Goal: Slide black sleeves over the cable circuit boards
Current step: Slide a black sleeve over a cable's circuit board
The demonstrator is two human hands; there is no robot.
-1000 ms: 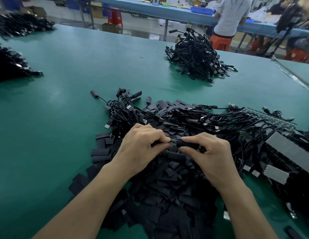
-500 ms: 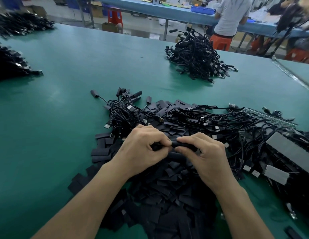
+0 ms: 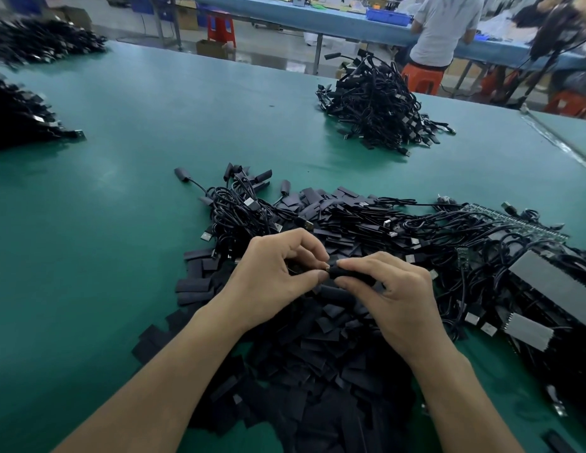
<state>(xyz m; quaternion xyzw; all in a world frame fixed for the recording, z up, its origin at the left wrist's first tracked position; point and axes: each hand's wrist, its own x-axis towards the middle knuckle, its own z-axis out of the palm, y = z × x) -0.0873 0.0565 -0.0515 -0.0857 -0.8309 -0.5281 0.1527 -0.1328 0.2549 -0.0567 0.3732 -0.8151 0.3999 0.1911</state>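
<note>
At far left, a heap of black cables (image 3: 20, 116) lies on the green table (image 3: 121, 256). Toward the middle we see the left hand (image 3: 272, 273) with its fingers curled. Its thumb and forefinger pinch a cable end (image 3: 326, 266), of which only a small glint shows. Touching that end on its right is the black sleeve (image 3: 350, 274), held roughly level above the pile of loose sleeves (image 3: 318, 371). The right hand (image 3: 393, 295) grips this sleeve between thumb and curled fingers. We cannot tell how far any circuit board sits inside it. Behind both hands runs a tangle of cables (image 3: 350, 223), and a second heap (image 3: 376, 109) lies farther back. At right, a strip of circuit boards (image 3: 514, 220) and grey panels (image 3: 553, 279) rest among the cables. A person in a white shirt (image 3: 445, 27) is at the far bench (image 3: 318, 18).
</note>
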